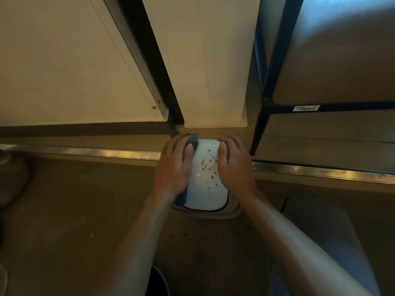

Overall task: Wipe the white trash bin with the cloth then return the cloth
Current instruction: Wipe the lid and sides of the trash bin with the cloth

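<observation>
While the person is bending over it, the white trash bin (pixel 205 178) is standing on the floor (pixel 74 210) at the centre of the frame, just below a white cabinet panel (pixel 209 60). Its lid is showing a scatter of brown spots towards the right half. The left hand (pixel 174 165) is lying over the bin's left edge with the blue cloth (pixel 193 142) under it; its grip is loose, fingers mostly flat and pressing the cloth against the bin, blue showing past the fingertips and again below the wrist. The right hand (pixel 234 165) is resting along the bin's right edge, fingers extended and holding nothing, apparently steadying it.

The spots look untouched, so the wiping seems barely begun. A flat press could be letting the cloth bunch or slide off the curved lid, and a dry pass may only be smearing the stains. The right hand is partly covering spots near the edge, which might be missed. A hard push could be shifting the light bin towards the blue metal frame (pixel 259 129) at the right.
</observation>
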`<state>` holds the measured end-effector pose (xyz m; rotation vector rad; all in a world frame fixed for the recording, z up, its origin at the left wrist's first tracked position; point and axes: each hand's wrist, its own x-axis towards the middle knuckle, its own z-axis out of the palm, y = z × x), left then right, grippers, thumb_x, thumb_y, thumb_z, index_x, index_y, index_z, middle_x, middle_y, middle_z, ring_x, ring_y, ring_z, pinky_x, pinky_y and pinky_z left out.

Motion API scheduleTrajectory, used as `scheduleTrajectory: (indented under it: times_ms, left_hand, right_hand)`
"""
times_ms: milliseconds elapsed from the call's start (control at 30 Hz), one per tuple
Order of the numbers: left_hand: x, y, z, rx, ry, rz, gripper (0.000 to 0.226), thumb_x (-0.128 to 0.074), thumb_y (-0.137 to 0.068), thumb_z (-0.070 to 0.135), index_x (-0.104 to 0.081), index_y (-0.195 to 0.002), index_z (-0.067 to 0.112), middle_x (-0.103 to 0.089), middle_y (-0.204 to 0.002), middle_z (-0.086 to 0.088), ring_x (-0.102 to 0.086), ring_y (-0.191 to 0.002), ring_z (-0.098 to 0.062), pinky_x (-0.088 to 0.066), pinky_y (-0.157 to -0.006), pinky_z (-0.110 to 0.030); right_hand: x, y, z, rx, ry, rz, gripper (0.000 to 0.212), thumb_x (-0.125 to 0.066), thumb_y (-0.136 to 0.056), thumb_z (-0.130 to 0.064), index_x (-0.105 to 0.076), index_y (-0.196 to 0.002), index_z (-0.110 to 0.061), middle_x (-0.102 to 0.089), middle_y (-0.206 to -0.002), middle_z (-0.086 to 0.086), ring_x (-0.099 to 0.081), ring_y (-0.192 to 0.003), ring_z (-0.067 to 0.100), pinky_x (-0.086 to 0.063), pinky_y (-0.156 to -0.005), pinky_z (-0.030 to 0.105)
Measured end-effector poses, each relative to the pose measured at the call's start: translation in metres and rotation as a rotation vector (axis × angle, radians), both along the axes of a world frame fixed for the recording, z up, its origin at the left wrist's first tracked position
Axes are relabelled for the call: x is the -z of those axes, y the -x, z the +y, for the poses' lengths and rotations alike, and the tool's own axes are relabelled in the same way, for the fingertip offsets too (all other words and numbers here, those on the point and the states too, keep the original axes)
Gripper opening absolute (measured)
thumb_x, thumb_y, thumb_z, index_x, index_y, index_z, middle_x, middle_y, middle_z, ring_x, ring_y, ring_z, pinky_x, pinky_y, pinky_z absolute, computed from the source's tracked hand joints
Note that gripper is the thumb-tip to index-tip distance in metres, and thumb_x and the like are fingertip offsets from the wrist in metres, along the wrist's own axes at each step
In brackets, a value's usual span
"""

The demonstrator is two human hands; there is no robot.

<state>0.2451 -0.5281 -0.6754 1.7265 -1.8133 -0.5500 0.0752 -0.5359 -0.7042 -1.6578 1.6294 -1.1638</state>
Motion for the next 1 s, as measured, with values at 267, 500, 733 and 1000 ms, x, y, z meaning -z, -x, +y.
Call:
scheduleTrajectory:
  times_ms: [267,500,733,1000]
  left_hand:
    - [0.015,-0.004,0.033,-0.235,-0.138,0.442,0.042,-0.033,-0.107,0.055,-0.045,-0.142,0.035,-0.059,-0.125,-0.002,-0.061,-0.107,-0.015,-0.048,-0.085,-0.033]
    - [-0.016,-0.013,-0.051,-0.123,-0.445,0.275,0.034,-0.036,-0.109,0.042,-0.062,-0.122,0.024,-0.062,-0.119,-0.005,-0.058,-0.110,-0.021,-0.039,-0.085,-0.033]
    - [-0.015,0.000,-0.011,-0.208,-0.265,0.366,0.021,-0.036,-0.110,0.048,-0.053,-0.120,0.041,-0.061,-0.103,0.009,-0.059,-0.094,-0.009,-0.042,-0.076,-0.031]
    - [-0.007,-0.012,-0.016,-0.276,-0.365,0.486,0.035,-0.036,-0.109,0.050,-0.062,-0.118,0.028,-0.064,-0.103,0.000,-0.061,-0.102,-0.022,-0.042,-0.078,-0.034]
  right_hand:
    - [0.000,0.003,0.000,-0.036,-0.007,-0.009,0.037,-0.037,-0.107,-0.030,-0.063,-0.125,-0.011,-0.058,-0.121,-0.001,-0.054,-0.113,0.008,-0.045,-0.099,0.026]
    - [-0.001,0.002,0.002,-0.037,-0.020,-0.020,0.040,-0.035,-0.106,-0.032,-0.063,-0.125,-0.011,-0.058,-0.121,-0.001,-0.054,-0.114,0.012,-0.048,-0.102,0.039]
    - [-0.001,0.000,0.003,-0.021,-0.019,-0.035,0.036,-0.037,-0.106,-0.031,-0.062,-0.124,-0.014,-0.057,-0.120,-0.003,-0.054,-0.111,0.009,-0.049,-0.100,0.037]
    - [-0.001,0.002,0.002,-0.039,-0.003,-0.024,0.030,-0.040,-0.108,-0.025,-0.062,-0.124,-0.013,-0.055,-0.120,-0.004,-0.052,-0.111,0.007,-0.047,-0.099,0.031]
